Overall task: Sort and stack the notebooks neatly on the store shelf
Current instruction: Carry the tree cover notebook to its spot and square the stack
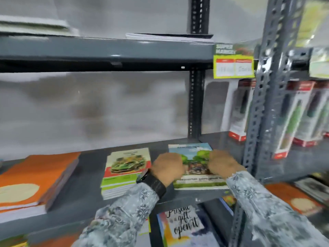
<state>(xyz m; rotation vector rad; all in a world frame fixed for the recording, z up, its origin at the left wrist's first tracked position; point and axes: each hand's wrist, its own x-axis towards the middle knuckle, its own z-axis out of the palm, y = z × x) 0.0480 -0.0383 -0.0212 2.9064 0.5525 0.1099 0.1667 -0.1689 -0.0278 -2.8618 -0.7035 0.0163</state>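
A notebook with green trees on its cover [195, 164] lies flat on the grey shelf [85, 198], right of centre. My left hand [167, 168] rests on its left side and my right hand [223, 165] on its right side, fingers curled on the cover. Just to the left stands a short stack of notebooks with a green car on top [124, 170]. A thicker stack of orange notebooks [33, 179] sits at the far left of the same shelf. The picture is blurred.
A grey perforated upright [261, 111] stands right of my hands. Boxed goods [300, 113] fill the neighbouring bay. Above is another shelf [106, 50] with a price label [234, 65]. Below, more notebooks [181, 225] lie on a lower shelf.
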